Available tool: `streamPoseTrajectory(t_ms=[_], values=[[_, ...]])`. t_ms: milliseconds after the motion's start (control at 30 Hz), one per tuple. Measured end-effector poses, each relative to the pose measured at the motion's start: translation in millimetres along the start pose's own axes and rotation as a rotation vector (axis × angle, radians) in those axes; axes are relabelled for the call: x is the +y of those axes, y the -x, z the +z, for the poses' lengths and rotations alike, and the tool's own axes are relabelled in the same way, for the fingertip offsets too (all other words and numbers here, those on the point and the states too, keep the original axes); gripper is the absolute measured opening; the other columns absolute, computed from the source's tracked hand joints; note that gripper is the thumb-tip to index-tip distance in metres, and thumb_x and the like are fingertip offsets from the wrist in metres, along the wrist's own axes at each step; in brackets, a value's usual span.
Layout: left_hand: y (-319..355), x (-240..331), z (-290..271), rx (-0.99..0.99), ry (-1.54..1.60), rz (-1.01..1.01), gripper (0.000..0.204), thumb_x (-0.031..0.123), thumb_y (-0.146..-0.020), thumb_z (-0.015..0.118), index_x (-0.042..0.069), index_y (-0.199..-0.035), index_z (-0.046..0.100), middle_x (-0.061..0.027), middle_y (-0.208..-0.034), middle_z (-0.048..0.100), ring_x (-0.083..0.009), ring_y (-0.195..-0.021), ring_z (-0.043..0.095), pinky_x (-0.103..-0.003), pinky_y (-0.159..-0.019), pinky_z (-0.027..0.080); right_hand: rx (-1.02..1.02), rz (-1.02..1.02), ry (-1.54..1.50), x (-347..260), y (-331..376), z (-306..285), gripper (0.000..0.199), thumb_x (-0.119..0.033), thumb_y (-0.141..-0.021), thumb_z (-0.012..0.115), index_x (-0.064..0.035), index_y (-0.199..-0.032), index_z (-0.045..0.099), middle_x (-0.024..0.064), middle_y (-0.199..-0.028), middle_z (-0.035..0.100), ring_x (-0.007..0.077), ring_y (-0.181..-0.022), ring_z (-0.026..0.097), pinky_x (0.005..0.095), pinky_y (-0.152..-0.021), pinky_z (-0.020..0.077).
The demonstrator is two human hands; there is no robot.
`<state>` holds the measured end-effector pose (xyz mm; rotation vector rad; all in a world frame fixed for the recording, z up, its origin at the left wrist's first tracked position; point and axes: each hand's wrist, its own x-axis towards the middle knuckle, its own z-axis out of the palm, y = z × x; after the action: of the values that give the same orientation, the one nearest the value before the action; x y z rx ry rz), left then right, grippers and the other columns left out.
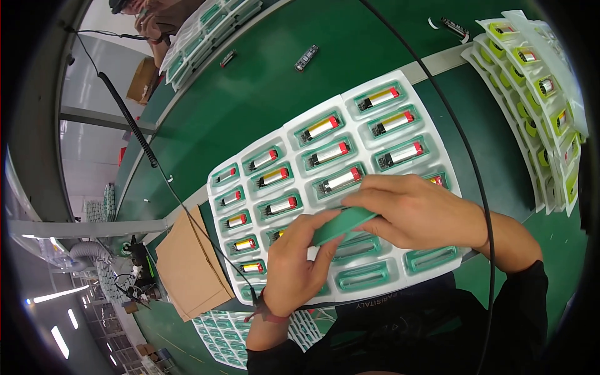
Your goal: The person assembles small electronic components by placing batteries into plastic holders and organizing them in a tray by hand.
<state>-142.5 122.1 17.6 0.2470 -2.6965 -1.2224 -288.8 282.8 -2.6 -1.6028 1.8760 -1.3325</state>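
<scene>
Both hands, left hand (294,265) and right hand (415,212), pinch the green strip (342,225) mid-frame; keep it flat over the white tray (350,106).

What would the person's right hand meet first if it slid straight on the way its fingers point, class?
Probably the left hand: the right hand points left along the green strip both hold, though depth is unclear.

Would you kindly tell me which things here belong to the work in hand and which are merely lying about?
In hand:
left hand
right hand
green strip
white tray of small cells

Lying about:
brown cardboard
tray stack with yellow-green parts
two small loose parts
</scene>
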Motion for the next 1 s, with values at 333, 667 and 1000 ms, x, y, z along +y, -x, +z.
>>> streamPoseTrajectory(t_ms=[333, 667, 1000], values=[[9.0, 7.2, 5.2, 0.044, -0.131, 0.059, 0.030, -0.001, -0.079, 0.066, 0.003, -0.108, 0.058, -0.0144, -0.080, 0.058, -0.0345, -0.067, 0.060, -0.037, -0.056, 0.048, -0.010, -0.088, 0.172, -5.7, 4.8, 11.3, 0.034, -0.005, -0.074, 0.070, 0.0011, -0.105, 0.058, 0.0133, -0.087, 0.054, 0.0299, -0.076, 0.059, 0.0370, -0.064, 0.0496], [11.7, 2.1, -40.6, 0.010, -0.121, -0.004, 0.029, -0.001, -0.076, 0.069, 0.002, -0.104, 0.066, -0.0106, -0.089, 0.059, -0.0237, -0.079, 0.062, -0.030, -0.070, 0.048, 0.032, -0.148, 0.042, -8.7, -4.6, 1.8, 0.047, -0.010, -0.069, 0.077, 0.0019, -0.111, 0.061, 0.0134, -0.097, 0.059, 0.0243, -0.078, 0.060, 0.0308, -0.061, 0.0498], [66.7, -46.0, -50.8, 0.013, -0.242, -0.252, 0.020, -0.001, -0.073, 0.072, 0.005, -0.092, 0.069, -0.0066, -0.087, 0.057, -0.0202, -0.078, 0.053, -0.029, -0.069, 0.044, 0.137, -0.166, 0.178, 3.4, -2.8, -6.4, 0.041, -0.004, -0.069, 0.075, 0.0022, -0.107, 0.063, 0.0123, -0.090, 0.060, 0.0182, -0.066, 0.057, 0.0264, -0.053, 0.0468]])
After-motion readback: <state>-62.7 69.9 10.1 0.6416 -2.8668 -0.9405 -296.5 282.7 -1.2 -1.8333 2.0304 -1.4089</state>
